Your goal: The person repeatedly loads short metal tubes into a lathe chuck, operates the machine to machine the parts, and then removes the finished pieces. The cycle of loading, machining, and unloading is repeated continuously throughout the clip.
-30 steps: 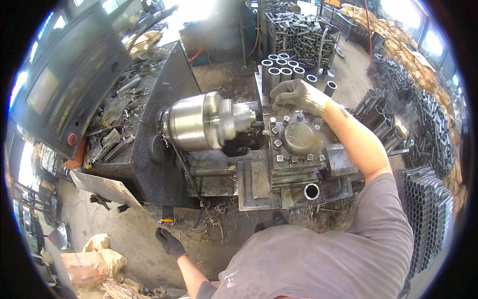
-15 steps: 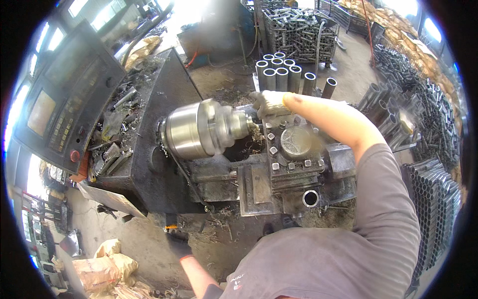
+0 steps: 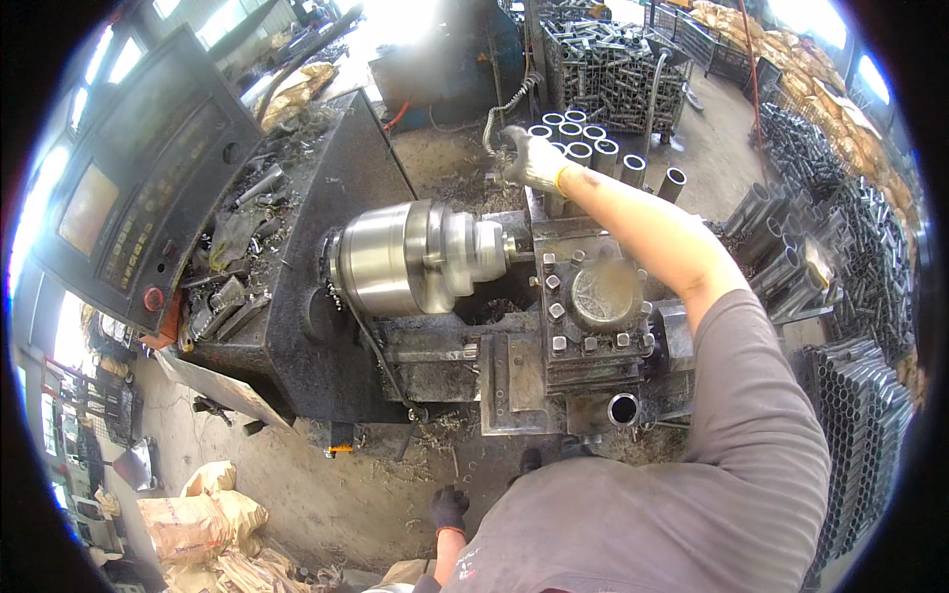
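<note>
My right hand (image 3: 537,162), in a pale glove with darkened fingertips, is raised beyond the lathe's tool post (image 3: 603,296), its fingers apart. A twisted grey strand (image 3: 514,94), which looks like a curled metal shaving, runs up and away from beside those fingertips. Whether it still touches them I cannot tell. Nearer me and to the left, the steel chuck (image 3: 381,259) is blurred in its stepped front part, as if spinning. My left hand (image 3: 450,508), in a dark glove, hangs low over the floor near my body, fingers curled, with nothing visible in it.
Cut steel tubes (image 3: 605,150) stand upright behind the tool post; one tube (image 3: 623,409) stands on its near side. A control panel (image 3: 148,188) is at the left. Wire bins of metal parts (image 3: 613,74) stand behind, stacked tubes (image 3: 855,425) at right, paper sacks (image 3: 203,524) lower left.
My right hand has lifted away from the chuck's front end, and the tangle of shavings beneath it is gone from there. My left hand has moved right, toward my body, from beside the orange part.
</note>
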A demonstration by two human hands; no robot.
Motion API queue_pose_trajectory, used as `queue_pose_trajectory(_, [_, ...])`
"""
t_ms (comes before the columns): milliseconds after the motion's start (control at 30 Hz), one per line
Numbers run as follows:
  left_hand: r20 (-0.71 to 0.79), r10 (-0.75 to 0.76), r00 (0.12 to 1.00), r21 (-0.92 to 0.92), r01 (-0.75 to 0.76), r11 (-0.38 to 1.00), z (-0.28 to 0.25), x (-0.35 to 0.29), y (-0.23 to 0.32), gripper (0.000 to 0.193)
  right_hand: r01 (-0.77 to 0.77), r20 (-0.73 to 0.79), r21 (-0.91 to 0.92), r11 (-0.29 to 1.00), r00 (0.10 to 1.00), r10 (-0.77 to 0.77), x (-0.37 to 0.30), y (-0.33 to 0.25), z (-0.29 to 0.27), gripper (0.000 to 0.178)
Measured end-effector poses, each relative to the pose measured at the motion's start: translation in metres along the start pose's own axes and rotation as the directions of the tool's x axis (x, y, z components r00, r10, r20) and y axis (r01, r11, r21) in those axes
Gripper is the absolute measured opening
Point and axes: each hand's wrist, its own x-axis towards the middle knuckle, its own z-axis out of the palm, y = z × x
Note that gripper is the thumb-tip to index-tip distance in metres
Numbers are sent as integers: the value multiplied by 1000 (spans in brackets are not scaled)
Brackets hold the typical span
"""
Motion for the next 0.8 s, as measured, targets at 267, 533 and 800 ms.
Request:
queue_pose_trajectory(267, [-207, -255, 945, -229, 207, 951, 58, -24, 87, 25, -139, 837, -84, 987, 528, 146, -48, -31, 10, 26])
queue_pose_trajectory(533, [-17, -2, 1000, 323, 7, 946, 64, -7, 80, 30, -284, 935, -128, 950, 286, 212, -46, -31, 19, 46])
queue_pose_trajectory(800, [-67, -63, 996, 361, 83, 929, 60, -30, 94, 27, 961, 877, 259, 94, -194, -439, -55, 102, -3, 17])
